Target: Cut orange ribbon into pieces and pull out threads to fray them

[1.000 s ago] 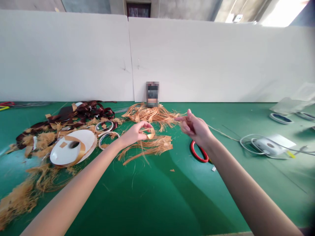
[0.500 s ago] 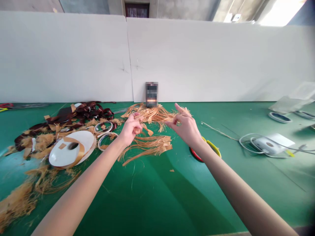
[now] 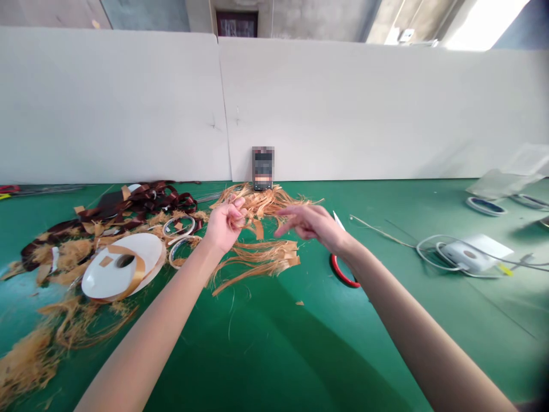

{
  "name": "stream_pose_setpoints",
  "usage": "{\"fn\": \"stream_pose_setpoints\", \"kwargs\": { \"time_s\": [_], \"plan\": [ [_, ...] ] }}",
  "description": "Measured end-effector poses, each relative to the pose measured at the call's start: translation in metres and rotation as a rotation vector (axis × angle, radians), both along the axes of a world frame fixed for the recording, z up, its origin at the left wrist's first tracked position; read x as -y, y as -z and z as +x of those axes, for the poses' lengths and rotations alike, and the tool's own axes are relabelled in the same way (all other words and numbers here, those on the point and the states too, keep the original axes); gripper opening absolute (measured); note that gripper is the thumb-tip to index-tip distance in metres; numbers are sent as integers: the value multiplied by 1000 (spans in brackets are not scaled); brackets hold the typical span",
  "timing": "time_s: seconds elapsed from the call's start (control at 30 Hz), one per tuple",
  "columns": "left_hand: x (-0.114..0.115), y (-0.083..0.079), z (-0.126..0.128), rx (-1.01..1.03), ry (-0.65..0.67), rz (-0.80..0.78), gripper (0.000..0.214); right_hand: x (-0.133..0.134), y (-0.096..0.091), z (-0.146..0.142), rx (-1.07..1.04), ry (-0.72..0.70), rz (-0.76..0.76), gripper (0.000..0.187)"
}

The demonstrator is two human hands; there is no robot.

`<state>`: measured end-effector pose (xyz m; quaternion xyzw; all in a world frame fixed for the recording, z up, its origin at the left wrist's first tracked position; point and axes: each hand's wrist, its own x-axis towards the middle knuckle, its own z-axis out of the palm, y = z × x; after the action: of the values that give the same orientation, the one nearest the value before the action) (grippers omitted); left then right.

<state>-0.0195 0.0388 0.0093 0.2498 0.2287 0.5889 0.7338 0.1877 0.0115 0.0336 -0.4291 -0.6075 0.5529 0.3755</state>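
Note:
My left hand [image 3: 225,226] is closed, with its thumb and fingers pinched on a short tan ribbon [image 3: 258,230] whose end shows just right of the fingertips. Part of that ribbon is hidden by the fingers. To the right, my right hand [image 3: 315,226] has its forefinger stretched out and holds nothing that I can see. Beneath both hands lie frayed tan ribbon strips [image 3: 278,257] on the green tabletop. Behind them spreads a heap of tan fibres [image 3: 261,201]. Scissors with a red handle [image 3: 343,273] lie partly covered by my right wrist.
At left are a white spool [image 3: 141,252] with tan ribbon, tape rolls [image 3: 178,226], brown ribbon [image 3: 158,197] and loose fibre [image 3: 32,352]. A phone [image 3: 263,167] leans on the white panel [image 3: 364,109]. A white corded device [image 3: 476,252] stands at right.
My right hand has moved slightly left and its pinched fingers have straightened. The left hand stays closed near the same spot. The scissors' blade now shows beside my right wrist.

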Motion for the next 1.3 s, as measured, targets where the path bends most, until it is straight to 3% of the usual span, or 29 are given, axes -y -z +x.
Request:
{"fn": "stream_pose_setpoints", "kwargs": {
  "time_s": [0.1,0.17,0.23,0.3,0.37,0.43,0.53,0.6,0.67,0.73,0.83,0.93,1.0,1.07,1.13,1.2,1.3],
  "plan": [
    [1,-4,4,22,14,-20,33,7,-1,-5,211,-290,-28,34],
    [2,-5,7,31,23,-32,33,10,-3,-6,165,-374,11,32],
    [2,-5,9,40,27,-39,32,11,-7,-6,-32,-282,84,29],
    [2,-4,9,49,28,-40,32,10,-12,-7,-230,-96,168,26],
    [2,-3,8,59,33,-36,32,7,-17,-8,-299,44,276,23],
    [2,-4,8,67,47,-32,31,4,-20,-10,-199,83,437,33],
    [3,-6,9,68,81,-26,31,-2,-18,-14,167,139,782,48],
    [4,-9,11,54,103,-17,31,-3,-14,-17,397,208,969,33],
    [6,-13,14,29,107,-13,31,-1,-12,-23,469,278,1062,15],
    [8,-17,18,-2,87,-22,31,4,-14,-30,389,350,1020,20],
    [10,-22,22,-27,58,-34,32,13,-24,-37,19,385,735,37],
    [11,-24,24,-12,64,-14,32,16,-36,-36,-324,258,427,45],
    [12,-27,23,3,69,-8,33,15,-40,-31,-369,139,298,37],
    [14,-30,21,19,60,-25,33,13,-40,-26,-299,43,240,15],
    [15,-34,18,36,41,-50,34,13,-36,-22,-97,17,282,26],
    [15,-38,14,50,23,-57,34,13,-33,-20,250,81,427,39],
    [12,-41,8,72,4,-39,34,14,-31,-20,735,209,593,22]
  ]
}}
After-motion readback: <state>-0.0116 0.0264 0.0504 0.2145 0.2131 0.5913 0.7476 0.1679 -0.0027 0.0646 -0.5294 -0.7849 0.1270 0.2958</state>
